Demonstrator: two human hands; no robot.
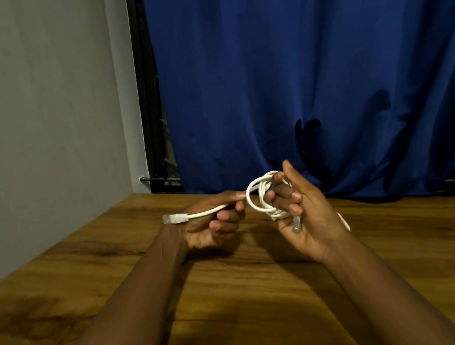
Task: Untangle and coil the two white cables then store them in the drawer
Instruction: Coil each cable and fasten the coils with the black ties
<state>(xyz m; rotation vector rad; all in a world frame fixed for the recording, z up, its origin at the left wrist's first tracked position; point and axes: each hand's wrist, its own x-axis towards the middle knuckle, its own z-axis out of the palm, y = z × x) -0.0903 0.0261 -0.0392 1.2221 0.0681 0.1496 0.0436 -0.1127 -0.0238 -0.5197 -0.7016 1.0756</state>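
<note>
Right hand is holding the white cable, looped round its curled fingers, above the tabletop's far edge. Left hand is pinching the tail by the plug. First coil is looking nearly done; second cable and drawer are not showing, and storing is not yet done.

Looking like a room at home: blue curtain is hanging at the far right over a black window frame, plain grey wall is running down the left, wood-grain table is sitting near.
</note>
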